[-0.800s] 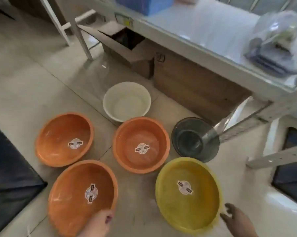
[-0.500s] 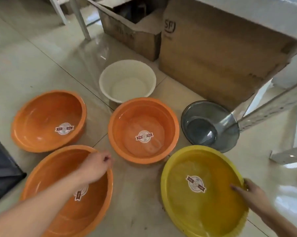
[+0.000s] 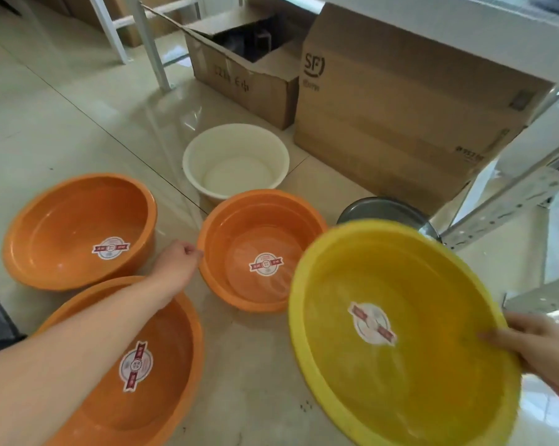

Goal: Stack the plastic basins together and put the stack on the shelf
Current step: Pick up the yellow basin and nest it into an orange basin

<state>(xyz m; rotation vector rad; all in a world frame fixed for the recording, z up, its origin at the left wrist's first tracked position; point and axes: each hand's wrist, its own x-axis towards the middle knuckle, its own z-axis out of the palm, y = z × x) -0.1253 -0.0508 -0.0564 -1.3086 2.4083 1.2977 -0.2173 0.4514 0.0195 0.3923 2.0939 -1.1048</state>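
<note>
The right hand (image 3: 542, 346) grips the yellow basin (image 3: 400, 333) by its rim, fingers closed on it, tilted above the floor (image 3: 46, 130). The left hand (image 3: 175, 262) pinches the middle orange basin's (image 3: 262, 249) rim.

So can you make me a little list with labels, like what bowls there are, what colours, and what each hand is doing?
Place: tiled floor, beside cardboard boxes
Orange basins: three, near-left, far-left, middle
Yellow basin: biggest, tilted, partly covering the grey one
White basin: farthest back
Grey basin: mostly hidden
Left hand: grip closed at the middle orange basin's rim
Right hand: grip on the yellow basin's rim
Stacked so far: none
</note>
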